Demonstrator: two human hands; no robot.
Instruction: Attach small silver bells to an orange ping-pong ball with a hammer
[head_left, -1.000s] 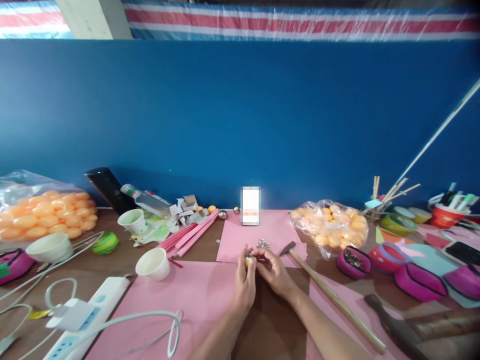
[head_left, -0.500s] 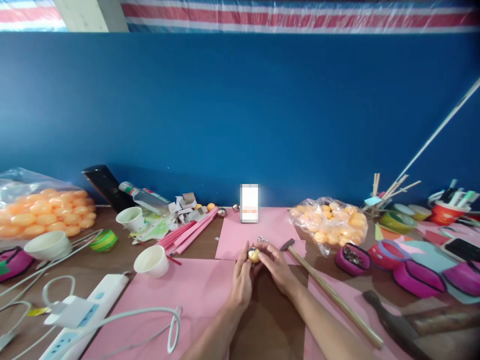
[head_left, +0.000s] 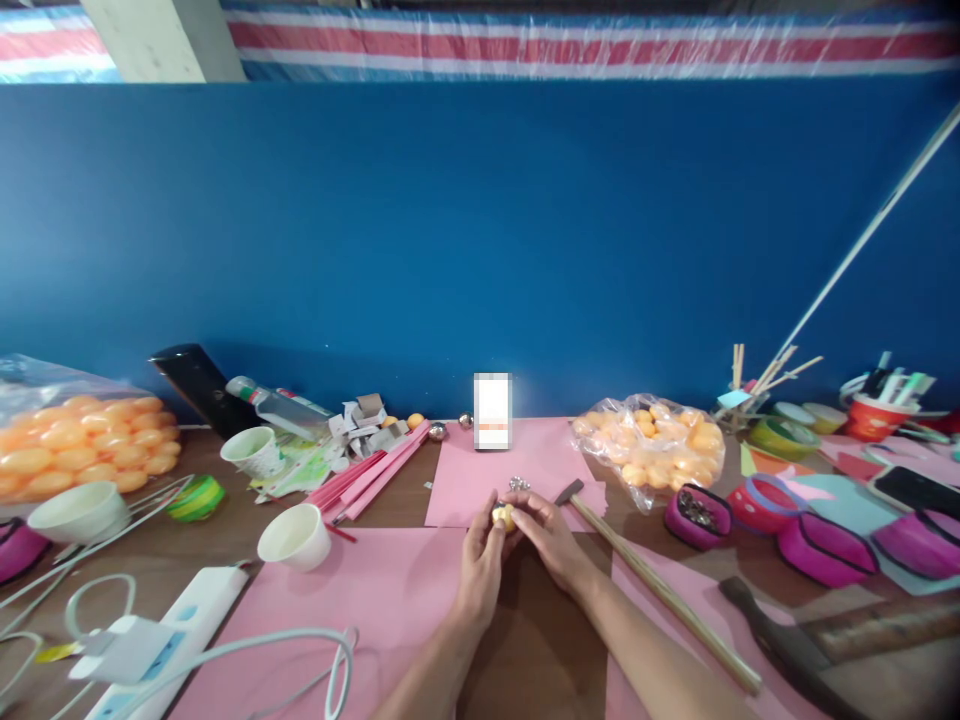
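Observation:
Between my two hands is a small yellow ball with a dark, shiny patch at its top (head_left: 504,517). My left hand (head_left: 480,565) grips it from the left, thumb pressed on the near side. From the right, my right hand (head_left: 553,545) has its bent fingertips closed on the same ball. Fingers cover much of it, so I cannot make out the patch clearly. Just beyond the fingertips, several small shiny metal pieces (head_left: 518,483) lie on a pink sheet (head_left: 540,450). Right of my right hand is a long-handled hammer (head_left: 660,580).
Bags of orange balls stand at left (head_left: 90,440) and right (head_left: 652,440). A white cup (head_left: 295,537), pink strips (head_left: 375,480) and a power strip (head_left: 187,625) with cables lie left. At right are a magenta container (head_left: 697,517) of small metal parts and a second hammer (head_left: 780,640).
The ball has turned a little in my fingers, and less of its dark, shiny top shows. Both hands stay on it. The whole view has shifted slightly.

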